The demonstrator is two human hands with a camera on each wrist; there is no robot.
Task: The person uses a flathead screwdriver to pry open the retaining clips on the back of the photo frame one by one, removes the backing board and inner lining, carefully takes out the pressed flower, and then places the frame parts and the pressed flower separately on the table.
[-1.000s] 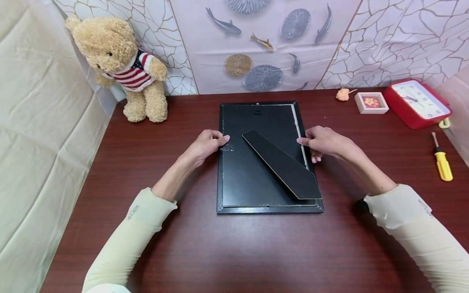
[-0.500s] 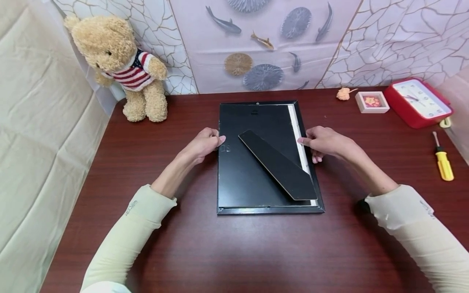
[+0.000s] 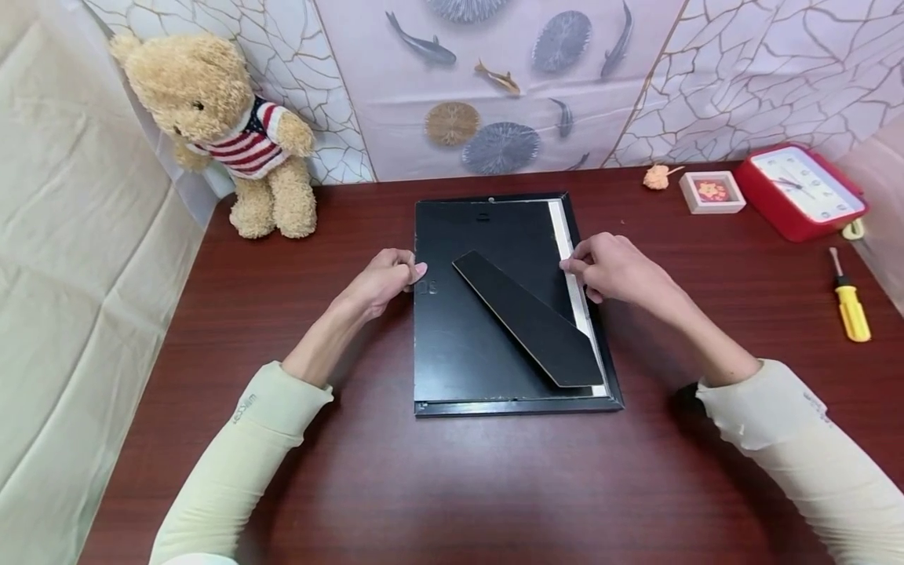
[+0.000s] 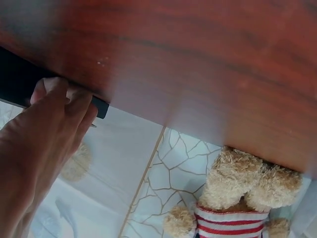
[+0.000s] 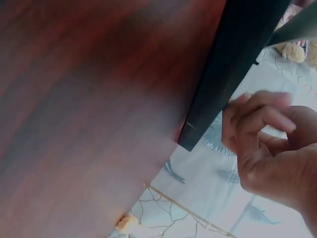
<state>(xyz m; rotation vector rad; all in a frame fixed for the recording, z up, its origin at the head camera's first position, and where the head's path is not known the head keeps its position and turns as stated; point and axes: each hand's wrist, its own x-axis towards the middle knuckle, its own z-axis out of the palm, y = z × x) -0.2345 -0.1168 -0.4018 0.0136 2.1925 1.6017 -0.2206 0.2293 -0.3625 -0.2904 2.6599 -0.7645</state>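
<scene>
Your left hand pinches the left edge of the black back board, thumb lying on top and the other fingers bent at the side. Your right hand is at the opposite edge, its fingers bent and their tips above the white strip that shows along the right of the board; you cannot tell from the 2 views of it whether they pinch anything.

The picture frame lies back side up on the dark red table, in the middle of the scene, between your 2 hands. The board sits toward the left, covering the frame's left bar, while the right, near and far bars show. On the board, the black stand leg slants from the far left down to the near right, its wide end at the near right corner.

At the far left, a teddy bear in a striped shirt leans by the patterned cloth. At the far right are a small orange ball, a white box and a red clock, with a yellow-handled screwdriver nearer to you.
</scene>
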